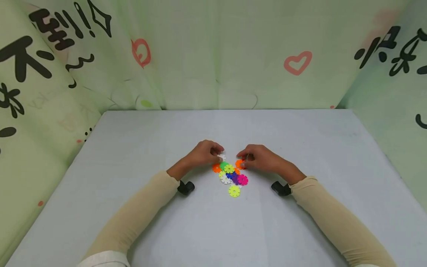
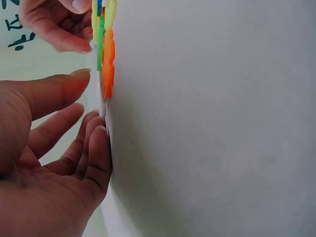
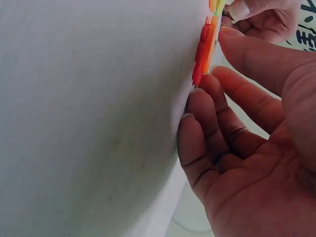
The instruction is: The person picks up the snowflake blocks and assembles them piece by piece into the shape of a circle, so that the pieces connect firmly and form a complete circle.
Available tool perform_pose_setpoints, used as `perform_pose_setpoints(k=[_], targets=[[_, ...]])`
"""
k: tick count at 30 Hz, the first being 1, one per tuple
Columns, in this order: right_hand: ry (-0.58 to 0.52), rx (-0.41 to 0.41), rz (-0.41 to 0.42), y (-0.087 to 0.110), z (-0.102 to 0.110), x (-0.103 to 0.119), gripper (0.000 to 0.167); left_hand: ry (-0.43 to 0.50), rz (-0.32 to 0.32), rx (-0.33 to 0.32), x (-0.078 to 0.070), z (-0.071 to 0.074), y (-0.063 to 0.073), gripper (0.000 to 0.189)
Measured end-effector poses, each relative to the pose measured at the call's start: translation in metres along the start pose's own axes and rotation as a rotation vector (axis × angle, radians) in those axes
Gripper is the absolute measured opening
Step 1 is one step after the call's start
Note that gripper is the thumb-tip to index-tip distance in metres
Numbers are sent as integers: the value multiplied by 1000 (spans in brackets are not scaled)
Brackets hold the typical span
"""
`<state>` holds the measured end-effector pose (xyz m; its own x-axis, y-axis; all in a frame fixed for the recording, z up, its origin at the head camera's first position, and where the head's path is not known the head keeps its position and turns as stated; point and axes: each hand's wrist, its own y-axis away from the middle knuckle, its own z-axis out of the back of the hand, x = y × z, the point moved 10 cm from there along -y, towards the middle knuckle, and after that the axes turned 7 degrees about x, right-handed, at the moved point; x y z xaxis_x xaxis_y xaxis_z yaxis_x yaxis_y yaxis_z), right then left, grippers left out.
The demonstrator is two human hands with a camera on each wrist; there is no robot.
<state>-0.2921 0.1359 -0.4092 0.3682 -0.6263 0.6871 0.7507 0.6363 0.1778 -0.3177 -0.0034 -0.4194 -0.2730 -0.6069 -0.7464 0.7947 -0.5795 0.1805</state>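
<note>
A small cluster of colorful notched plastic discs (image 1: 229, 168) lies flat and overlapping on the table. At the cluster's far left, my left hand (image 1: 205, 152) is beside a white disc (image 1: 222, 157); its thumb and fingers stand apart, with the fingertips close to the tabletop. Across from it, my right hand (image 1: 261, 157) holds an orange disc (image 1: 238, 164) by the edge between thumb and index finger. In the right wrist view, a red disc (image 3: 200, 57) overlaps that one, and the other fingers rest on the table. Overlap hides parts of several discs.
A pale table (image 1: 133, 207) spreads around the discs, bounded by a printed green curtain (image 1: 250, 55). One yellow disc (image 1: 234, 191) lies at the cluster's near end. Black wrist cameras (image 1: 185, 188) sit on both wrists near the tabletop.
</note>
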Motion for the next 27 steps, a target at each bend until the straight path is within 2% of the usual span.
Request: perform_pose_setpoints(k=[5,12,21,27], targets=[[68,23,-18,-1,-5,0,32,-100,22,37,-4,-7,-2,34],[72,19,-54,-2,-4,-2,21,-115,73,47,-3,-8,2,25],[53,23,-54,-1,1,-3,19,-55,78,12,0,-3,6,19],[78,20,-30,3,6,-1,19,16,43,-40,1,7,12,19]])
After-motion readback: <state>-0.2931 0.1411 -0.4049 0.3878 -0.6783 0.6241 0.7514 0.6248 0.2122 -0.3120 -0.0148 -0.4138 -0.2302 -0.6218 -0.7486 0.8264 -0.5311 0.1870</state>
